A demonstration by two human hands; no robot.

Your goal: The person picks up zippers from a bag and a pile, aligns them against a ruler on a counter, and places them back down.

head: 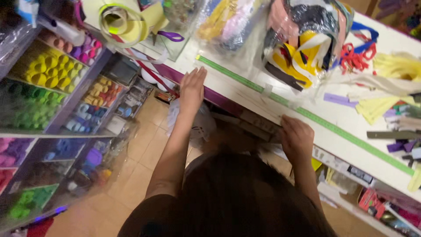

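My left hand point(193, 87) lies flat, palm down, on the front edge of a white counter point(307, 101) that has a purple trim. The hand holds nothing. My right hand point(297, 139) is further right along the same edge. Its fingers curl over the end of a long brown slat point(250, 123) just under the counter's lip. A green measuring strip point(333, 127) runs along the counter top between and beyond both hands. Dark hair and a dark shirt fill the bottom middle of the view.
Clear plastic bags of coloured ribbons point(307, 39) and loose paper strips point(386, 105) cover the counter. A yellow tape roll point(120, 22) lies at its far end. Shelves of coloured thread spools point(48, 70) stand on the left across a tan tiled floor point(140, 149).
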